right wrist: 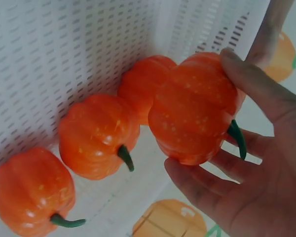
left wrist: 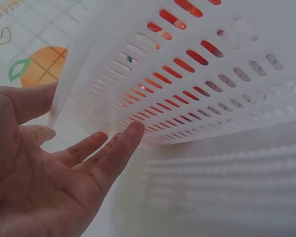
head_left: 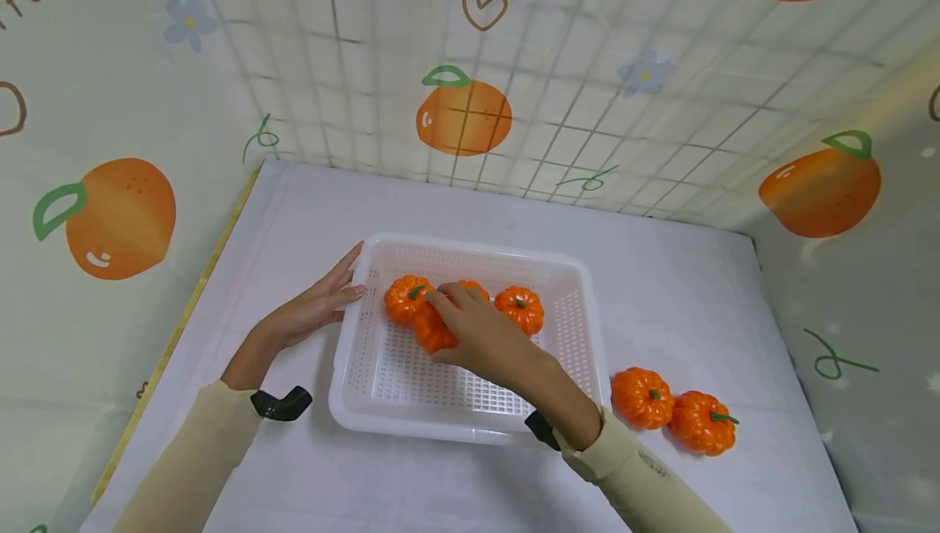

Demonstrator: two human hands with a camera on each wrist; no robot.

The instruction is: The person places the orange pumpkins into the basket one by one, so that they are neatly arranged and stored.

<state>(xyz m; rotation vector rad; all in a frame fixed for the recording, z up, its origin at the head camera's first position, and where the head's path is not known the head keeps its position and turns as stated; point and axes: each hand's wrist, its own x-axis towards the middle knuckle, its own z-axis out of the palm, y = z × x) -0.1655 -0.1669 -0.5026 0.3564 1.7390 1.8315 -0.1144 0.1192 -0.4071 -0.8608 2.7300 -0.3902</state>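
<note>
A white plastic basket (head_left: 470, 427) with slotted walls stands on the table. My right hand (head_left: 485, 337) reaches into it and grips a small orange pumpkin (right wrist: 195, 108) with a green stem, thumb on one side and fingers on the other. Beside that one, a row of pumpkins sits along the basket's far side: a left pumpkin (head_left: 405, 298), a middle pumpkin (right wrist: 98, 136) partly hidden by my hand in the head view, and a right pumpkin (head_left: 520, 310). My left hand (head_left: 312, 310) touches the basket's left wall, its fingers extended, as the left wrist view also shows.
Two more pumpkins, a nearer-in pumpkin (head_left: 642, 398) and an outer pumpkin (head_left: 702, 423), lie right of the basket on the white tablecloth (head_left: 676, 288). Curtains printed with oranges (head_left: 464, 117) enclose the table's back and sides, with a wire grid visible at the back.
</note>
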